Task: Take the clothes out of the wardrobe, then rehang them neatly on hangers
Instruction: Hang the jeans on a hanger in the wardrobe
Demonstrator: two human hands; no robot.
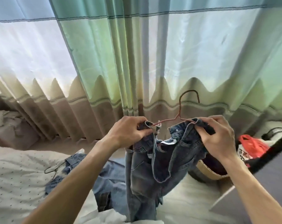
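Both bare forearms reached up from the near edge, bent slightly inward toward each other. Between them hung a pair of dark jeans (pixel 143 172), the legs dropping to the bed (pixel 185 199) close to the camera. Left hand (pixel 130 131) had its fingers (pixel 144 126) pinched together on the left end of the waistband, and right hand (pixel 218 138) had its fingers clamped on the right end, the waistband held against a pink wire hanger (pixel 180 117) whose hook stood upright above. On the bed to the left lay lighter jeans (pixel 108 175), a dark wire hanger (pixel 53 169) and a dotted quilt (pixel 19 172). To the right a woven basket (pixel 209 173) held something dark. A red plastic bag (pixel 250 146) sat beyond it. Farthest back hung a green striped curtain (pixel 104 62).
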